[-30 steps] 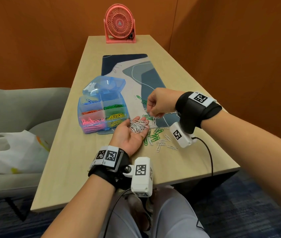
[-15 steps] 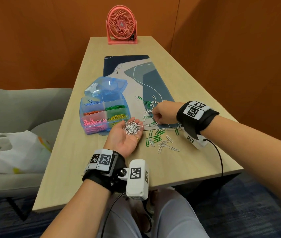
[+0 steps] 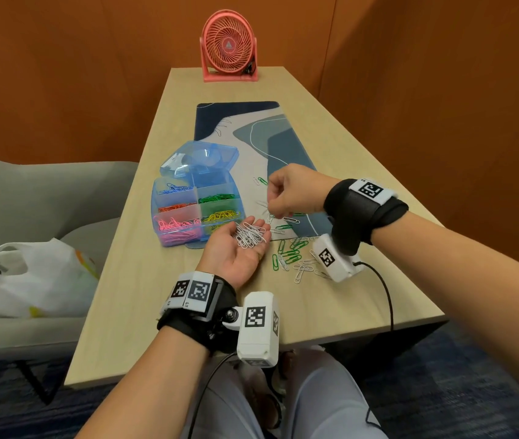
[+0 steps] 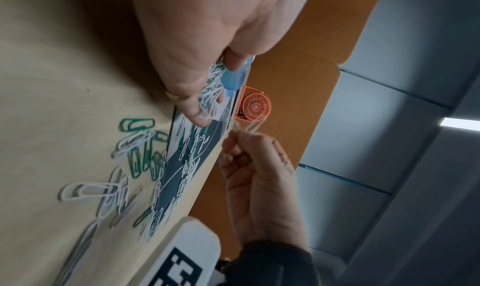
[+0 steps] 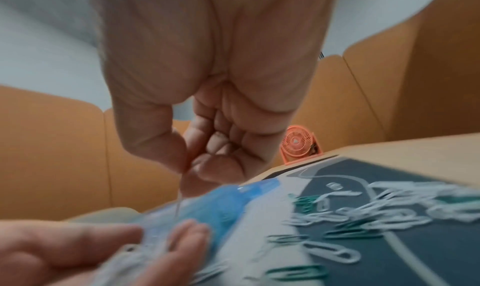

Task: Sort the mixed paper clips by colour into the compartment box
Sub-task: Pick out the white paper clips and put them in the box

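Observation:
My left hand [image 3: 231, 255] lies palm up on the table, fingers relaxed, carrying a pile of white paper clips [image 3: 250, 236]. Just above its fingertips my right hand [image 3: 280, 201] pinches a few white clips [image 4: 248, 129] between thumb and fingers; one hangs below the thumb [image 5: 179, 200]. The blue compartment box [image 3: 155, 204] stands left of both hands, lid [image 3: 201, 160] open, with blue, green, orange, yellow and pink clips in separate compartments. Loose green and white clips [image 3: 293, 253] lie scattered on the table and mat under my right wrist.
A patterned desk mat [image 3: 261, 134] runs up the table's middle to a pink fan [image 3: 228, 47] at the far end. A white plastic bag [image 3: 26, 277] sits on a grey chair [image 3: 29, 191] to the left. Orange wall panels close in on the table.
My right hand dipped to the loose clips on the mat, then rose back over my left palm with white clips pinched. The left hand has stayed palm up with its pile.

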Demonstrator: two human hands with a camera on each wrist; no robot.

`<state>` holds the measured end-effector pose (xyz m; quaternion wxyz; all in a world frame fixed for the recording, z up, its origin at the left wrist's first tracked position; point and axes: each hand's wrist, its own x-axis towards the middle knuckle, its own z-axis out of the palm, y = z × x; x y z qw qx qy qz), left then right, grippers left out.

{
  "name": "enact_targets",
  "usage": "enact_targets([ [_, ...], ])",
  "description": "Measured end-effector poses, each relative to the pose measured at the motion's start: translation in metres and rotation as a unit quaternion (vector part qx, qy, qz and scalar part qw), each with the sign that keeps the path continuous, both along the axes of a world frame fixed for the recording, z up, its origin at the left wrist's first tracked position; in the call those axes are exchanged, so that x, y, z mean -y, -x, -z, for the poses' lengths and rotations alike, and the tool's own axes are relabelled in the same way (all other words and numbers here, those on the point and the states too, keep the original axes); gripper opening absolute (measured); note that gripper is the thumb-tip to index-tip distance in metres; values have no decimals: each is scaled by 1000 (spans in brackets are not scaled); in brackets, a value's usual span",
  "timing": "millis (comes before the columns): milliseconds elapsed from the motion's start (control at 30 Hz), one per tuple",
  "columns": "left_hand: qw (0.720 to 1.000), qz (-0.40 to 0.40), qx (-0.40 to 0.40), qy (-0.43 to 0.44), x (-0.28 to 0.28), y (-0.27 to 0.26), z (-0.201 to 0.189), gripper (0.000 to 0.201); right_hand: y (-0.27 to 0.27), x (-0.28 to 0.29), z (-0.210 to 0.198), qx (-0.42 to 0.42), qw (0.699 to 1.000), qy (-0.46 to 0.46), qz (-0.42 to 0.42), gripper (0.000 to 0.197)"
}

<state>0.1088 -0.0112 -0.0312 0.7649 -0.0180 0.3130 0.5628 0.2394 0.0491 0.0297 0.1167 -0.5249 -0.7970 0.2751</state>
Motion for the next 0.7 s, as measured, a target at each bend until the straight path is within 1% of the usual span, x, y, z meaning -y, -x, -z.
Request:
enact_targets([
  [67, 1000, -6, 21, -7, 1, -1, -2, 36, 7, 3, -1, -28, 999, 38, -20, 10],
  [133, 1000, -9, 23, -10, 2, 0, -3, 38, 8, 1, 1, 1, 998, 46, -32, 9],
  [233, 1000, -6, 6, -6, 3, 3, -4, 40, 4, -8, 4, 110, 994, -6, -7, 13],
  [300, 1000, -4, 4, -8, 3, 4, -2, 41, -1, -15, 9, 192, 980, -46, 11, 16],
  [367, 1000, -2, 3, -11, 3, 5, -1, 42, -5, -20, 14, 238, 970, -44, 25, 13],
  [433, 1000, -3, 4, -12, 3, 5, 0, 42, -8, -21, 19, 250, 967, -25, 28, 9],
  [567, 1000, -5, 7, -12, 3, 6, 0, 43, -10, -24, 25, 248, 968, -5, 30, 10],
  [633, 1000, -3, 7, -13, 3, 6, 0, 43, -9, -27, 28, 256, 966, 0, 28, 8],
  [700, 1000, -2, 7, -14, 4, 7, 1, 43, -8, -30, 28, 246, 969, 3, 32, 6],
])
